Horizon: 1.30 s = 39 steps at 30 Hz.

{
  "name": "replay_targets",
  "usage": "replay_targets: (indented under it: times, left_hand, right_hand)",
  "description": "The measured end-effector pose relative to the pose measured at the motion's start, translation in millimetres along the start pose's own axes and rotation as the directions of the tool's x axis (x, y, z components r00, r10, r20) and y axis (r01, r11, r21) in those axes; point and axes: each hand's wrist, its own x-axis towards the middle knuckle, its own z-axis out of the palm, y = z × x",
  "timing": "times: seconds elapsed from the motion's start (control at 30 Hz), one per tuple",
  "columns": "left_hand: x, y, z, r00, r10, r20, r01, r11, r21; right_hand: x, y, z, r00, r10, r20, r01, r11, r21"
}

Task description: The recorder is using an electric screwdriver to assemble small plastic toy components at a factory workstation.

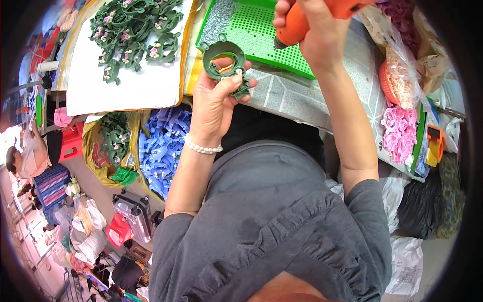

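My left hand [210,105] is closed around a dark green plastic ring-shaped part [234,49], thumb pressed on its lower end, where small pale bits show. The ring points up and away from me. In my right hand [324,43] is an orange power screwdriver [294,26], gripped from above with its dark tip pointing down and left. That tip hangs over a bright green perforated plastic tray [282,64], apart from the green part. A pile of similar dark green parts with pinkish-white bits [126,32] lies on a white board [136,93] at the left.
Below the board stand a yellow bag of green parts [114,133] and a heap of blue parts [161,146]. Pink parts [400,130] and an orange basket [388,84] sit at the table's right, near an orange tape dispenser [435,143]. A red stool [72,141] stands left.
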Motion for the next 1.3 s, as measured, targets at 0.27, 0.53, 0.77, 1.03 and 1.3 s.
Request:
replay_targets:
  times: [0.27,0.53,0.77,1.03,1.3]
  left_hand:
    - [2.3,3.0,-2.6,0.997,-0.051,0.056,0.055,0.996,-0.066]
    - [3.0,-1.6,-0.5,0.998,-0.056,0.021,0.055,0.998,0.034]
    - [1.3,-2.8,-2.0,0.997,-0.063,0.034,0.062,0.998,0.024]
    - [-0.9,-8.5,-4.8,0.996,-0.085,0.035,0.084,0.996,0.026]
    - [0.4,-11.0,-5.0,0.996,-0.086,0.025,0.086,0.996,0.02]
  right_hand:
    - [0.6,27.5,-10.1,0.999,-0.013,-0.032,0.013,1.0,-0.009]
    - [0.7,34.0,-10.9,0.998,-0.008,-0.064,0.009,1.0,0.007]
    - [1.5,32.3,-9.8,0.998,-0.007,-0.07,0.006,1.0,-0.024]
    - [-0.2,32.6,-9.8,0.996,-0.012,-0.089,0.01,1.0,-0.028]
    - [1.3,37.1,-11.6,0.998,0.008,-0.056,-0.011,0.999,-0.05]
